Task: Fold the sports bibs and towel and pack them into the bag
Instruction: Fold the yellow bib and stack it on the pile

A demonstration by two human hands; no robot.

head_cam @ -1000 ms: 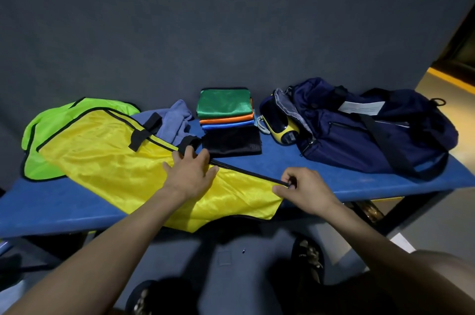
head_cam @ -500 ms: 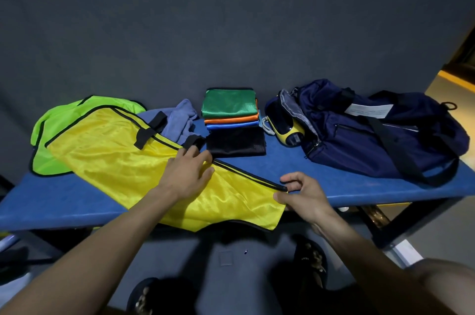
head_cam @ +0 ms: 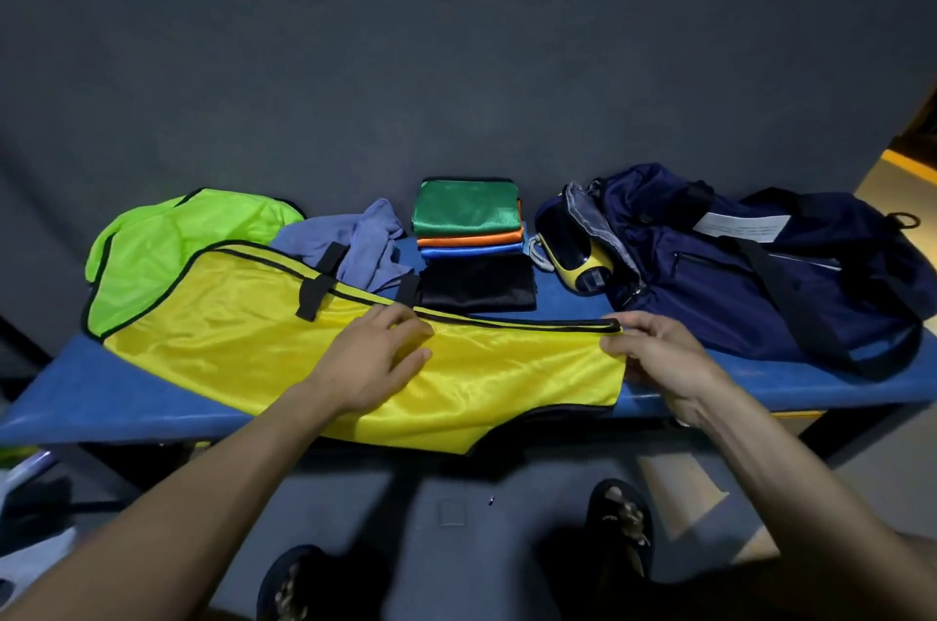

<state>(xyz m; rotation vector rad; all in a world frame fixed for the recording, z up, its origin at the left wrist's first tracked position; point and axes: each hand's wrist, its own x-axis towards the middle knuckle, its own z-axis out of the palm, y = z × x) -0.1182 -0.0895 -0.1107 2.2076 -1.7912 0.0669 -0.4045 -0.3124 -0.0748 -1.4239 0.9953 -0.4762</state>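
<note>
Yellow bib: we see the yellow bib (head_cam: pixel 243 331) spread flat along the front of the blue bench (head_cam: pixel 152 410), its near edge hanging a little over the bench lip.
Long axis: it runs left to right across us, from the shoulder straps at far left to the hem corner at right, with the black-trimmed edge (head_cam: pixel 507 320) as its far side.
Left hand: our left hand (head_cam: pixel 372 362) lies on the cloth near the middle of the bib, fingers relaxed and spread, pressing it down just short of the trim.
Right hand: our right hand (head_cam: pixel 659 357) sits at the right end and pinches the corner of the bib where the trim stops.
Nearer hand: the right one holds the free end, so we judge a fold would carry that end leftward over the pinned middle.
Other bibs: the lime bib (head_cam: pixel 172 240) lies unfolded behind the yellow one at left; the folded stack (head_cam: pixel 469 215) sits at the back centre, with a black folded piece (head_cam: pixel 479 283) in front of it.
Towel: the grey-blue towel (head_cam: pixel 350 240) lies crumpled between the lime bib and the stack.
Bag: the navy bag (head_cam: pixel 760 276) rests open at the right, just beyond the right hand.
</note>
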